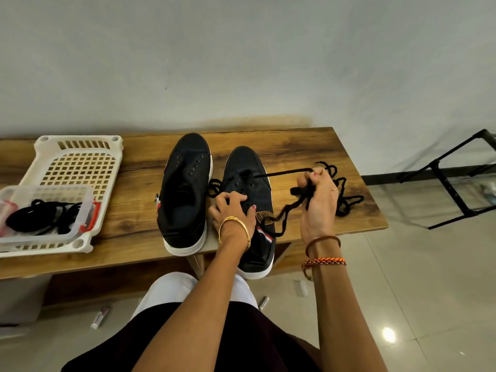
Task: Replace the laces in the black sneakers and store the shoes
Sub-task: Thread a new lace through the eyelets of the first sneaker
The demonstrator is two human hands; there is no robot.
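Head view: my right hand (318, 196) gripped the black woollen lace (284, 173); my left hand (232, 208), fingers spread, pressed the black sneaker (248, 167); the loose lace could have tangled.

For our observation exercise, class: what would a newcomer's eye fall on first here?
Two black sneakers on the wooden bench: the left sneaker has bare eyelets, while the right hand pulls a black lace taut from the right sneaker, steadied by the left hand. Far left, a white basket holds a clear box of laces.
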